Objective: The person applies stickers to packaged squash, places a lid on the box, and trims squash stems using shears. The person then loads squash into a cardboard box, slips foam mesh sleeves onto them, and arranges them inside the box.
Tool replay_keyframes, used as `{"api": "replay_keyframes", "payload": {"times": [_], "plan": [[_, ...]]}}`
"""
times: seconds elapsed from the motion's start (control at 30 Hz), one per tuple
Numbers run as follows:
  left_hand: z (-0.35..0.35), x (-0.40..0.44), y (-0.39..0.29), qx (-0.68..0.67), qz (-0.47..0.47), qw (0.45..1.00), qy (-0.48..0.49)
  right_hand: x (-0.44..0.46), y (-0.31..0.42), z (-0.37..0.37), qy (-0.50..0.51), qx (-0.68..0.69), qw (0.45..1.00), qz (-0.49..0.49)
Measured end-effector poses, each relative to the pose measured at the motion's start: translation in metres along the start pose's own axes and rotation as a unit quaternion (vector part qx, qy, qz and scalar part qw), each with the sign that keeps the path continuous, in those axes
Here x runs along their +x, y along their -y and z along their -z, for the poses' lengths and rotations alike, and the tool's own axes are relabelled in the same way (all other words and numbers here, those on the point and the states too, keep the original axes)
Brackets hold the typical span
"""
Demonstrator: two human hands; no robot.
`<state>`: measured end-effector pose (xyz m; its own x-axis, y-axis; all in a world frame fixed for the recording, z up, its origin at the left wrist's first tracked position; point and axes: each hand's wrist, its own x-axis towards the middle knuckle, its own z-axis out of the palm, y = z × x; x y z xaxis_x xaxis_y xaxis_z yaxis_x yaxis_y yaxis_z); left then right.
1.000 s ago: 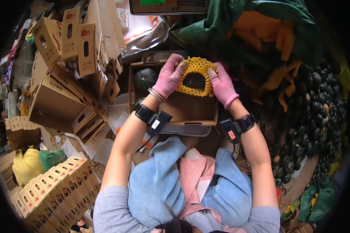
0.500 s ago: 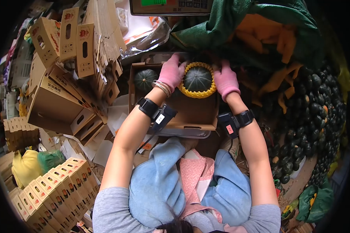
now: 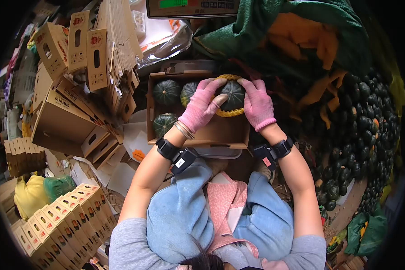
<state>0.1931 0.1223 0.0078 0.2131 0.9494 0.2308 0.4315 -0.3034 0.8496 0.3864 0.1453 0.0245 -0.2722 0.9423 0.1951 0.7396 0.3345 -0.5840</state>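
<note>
A dark green squash (image 3: 232,95) with a yellow foam net (image 3: 230,113) around it sits at the right part of an open cardboard box (image 3: 220,145). My left hand (image 3: 203,102), in a pink glove, grips its left side, fingers on the net's upper edge and thumb on the front. On the other side my right hand (image 3: 258,102), gloved alike, holds the squash with its fingertips at the top. Three more squashes lie in the box: one at the upper left (image 3: 167,92), one below it (image 3: 164,124), and one beside my left hand (image 3: 189,93), partly hidden.
Flat and folded cartons (image 3: 67,117) stand at the left, with a row of boxes (image 3: 63,220) below. A scale (image 3: 192,8) is at the top. Green sacking (image 3: 238,31) lies behind the box, and a large heap of squashes (image 3: 364,130) fills the right.
The net was held up and spread a second ago; now it surrounds the squash. My hands have come inward onto the squash, and more squashes show in the box at the left.
</note>
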Motion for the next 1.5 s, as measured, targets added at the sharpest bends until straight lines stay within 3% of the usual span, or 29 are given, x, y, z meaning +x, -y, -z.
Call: {"api": "replay_keyframes", "payload": {"times": [0.23,0.5,0.6,0.63,0.7,0.8,0.93,1.03,1.07,1.17,1.2,1.27,1.3,1.33,1.4,1.43,1.47,1.5], "plan": [[-0.002,-0.009,0.016,-0.161,0.094,0.982,0.033,0.000,0.006,-0.001,0.003,0.013,0.999,-0.034],[-0.003,-0.010,0.014,-0.462,0.169,0.869,0.052,-0.003,-0.003,-0.008,-0.035,0.087,0.995,-0.036],[0.009,-0.014,0.007,-0.391,0.119,0.905,0.117,-0.018,0.010,0.007,-0.040,0.153,0.986,-0.050],[0.020,-0.019,0.002,-0.285,0.106,0.940,0.155,-0.030,0.016,0.017,0.017,0.215,0.971,-0.107],[0.042,-0.024,-0.015,-0.164,0.109,0.955,0.221,-0.046,0.041,0.046,0.153,0.415,0.840,-0.314],[0.049,-0.024,-0.016,-0.220,0.191,0.898,0.330,-0.065,0.039,0.047,0.230,0.522,0.718,-0.398],[0.032,-0.025,0.000,-0.343,0.293,0.832,0.322,-0.065,0.027,0.048,0.194,0.532,0.708,-0.422],[0.012,-0.035,0.003,-0.221,0.209,0.917,0.258,-0.072,0.015,0.039,0.222,0.402,0.838,-0.296],[0.004,-0.041,0.004,-0.119,0.126,0.962,0.211,-0.074,0.016,0.034,0.220,0.344,0.879,-0.247],[-0.002,-0.044,-0.008,0.077,0.112,0.967,0.214,-0.081,0.019,0.036,0.259,0.201,0.941,-0.089],[-0.002,-0.040,-0.016,0.149,0.141,0.942,0.264,-0.083,0.024,0.039,0.243,0.144,0.957,-0.064],[0.002,-0.019,-0.046,0.289,0.191,0.870,0.350,-0.070,0.020,0.053,0.269,0.158,0.945,-0.098],[0.008,-0.011,-0.052,0.305,0.169,0.853,0.389,-0.063,0.013,0.058,0.282,0.165,0.938,-0.115],[0.016,-0.003,-0.053,0.320,0.148,0.833,0.427,-0.060,0.001,0.057,0.164,0.207,0.952,-0.155],[0.027,0.019,-0.061,0.331,0.125,0.814,0.461,-0.050,-0.046,0.044,0.062,0.192,0.937,-0.284],[0.024,0.020,-0.049,0.328,0.079,0.872,0.356,-0.044,-0.074,0.031,0.067,0.160,0.926,-0.335],[0.012,0.026,-0.039,0.352,0.071,0.899,0.251,-0.029,-0.071,0.035,0.123,0.188,0.868,-0.442],[-0.003,0.032,-0.032,0.373,0.059,0.915,0.143,-0.028,-0.094,0.011,0.140,0.191,0.844,-0.482]]}}
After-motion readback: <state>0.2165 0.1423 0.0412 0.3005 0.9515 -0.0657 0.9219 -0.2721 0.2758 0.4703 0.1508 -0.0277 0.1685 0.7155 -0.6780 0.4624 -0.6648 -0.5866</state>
